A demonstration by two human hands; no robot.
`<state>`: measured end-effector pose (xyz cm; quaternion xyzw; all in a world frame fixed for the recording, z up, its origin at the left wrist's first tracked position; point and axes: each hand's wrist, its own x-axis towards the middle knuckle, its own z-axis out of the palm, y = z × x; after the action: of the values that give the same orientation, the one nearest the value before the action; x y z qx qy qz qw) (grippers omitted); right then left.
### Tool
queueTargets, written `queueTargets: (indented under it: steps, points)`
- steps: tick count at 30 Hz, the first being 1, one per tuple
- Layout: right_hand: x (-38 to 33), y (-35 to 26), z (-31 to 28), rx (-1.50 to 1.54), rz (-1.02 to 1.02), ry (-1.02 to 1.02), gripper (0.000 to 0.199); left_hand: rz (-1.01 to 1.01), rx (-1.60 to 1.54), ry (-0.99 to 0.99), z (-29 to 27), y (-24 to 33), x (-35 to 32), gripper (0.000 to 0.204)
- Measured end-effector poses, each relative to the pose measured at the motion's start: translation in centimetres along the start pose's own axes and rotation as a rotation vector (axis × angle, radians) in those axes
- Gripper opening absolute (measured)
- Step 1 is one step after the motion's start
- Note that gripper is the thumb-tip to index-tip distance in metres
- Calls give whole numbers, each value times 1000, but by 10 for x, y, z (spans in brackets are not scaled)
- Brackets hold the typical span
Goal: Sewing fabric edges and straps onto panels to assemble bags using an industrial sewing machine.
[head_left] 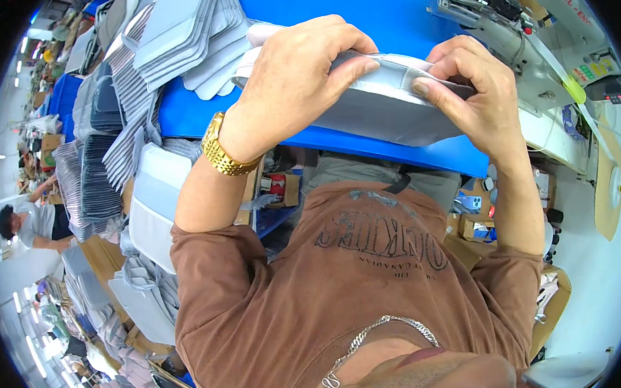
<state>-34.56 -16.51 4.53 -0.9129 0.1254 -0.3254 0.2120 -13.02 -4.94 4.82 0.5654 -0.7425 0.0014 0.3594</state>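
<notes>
A grey padded fabric piece [383, 108] with a silvery edge is held up over the front edge of the blue table [399, 11]. My left hand [296, 74], with a gold watch [224, 153] on its wrist, grips the piece from the left with the fingers curled over its top edge. My right hand [471, 88] pinches the right end of the same piece, thumb on the seam. The two hands are close together.
A stack of grey padded pieces [187, 31] lies on the table to the left. More stacks of striped and grey fabric [101, 150] pile up further left. A sewing machine [513, 25] stands at the right. Another person [28, 222] works far left.
</notes>
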Motion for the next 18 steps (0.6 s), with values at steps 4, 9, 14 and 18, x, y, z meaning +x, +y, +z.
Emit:
queueTargets:
  steps: [4,9,14,18]
  points:
    - [6,-11,-8,51,146,-28,19,45,30,-49,-9,4,9,14]
    - [17,-4,-4,176,172,-145,20,121,55,-168,-19,4,31,12]
    - [8,24,15,368,370,-93,20,212,88,-266,-11,-22,60,11]
    - [-2,59,25,487,471,-26,21,533,-29,-176,15,-65,100,14]
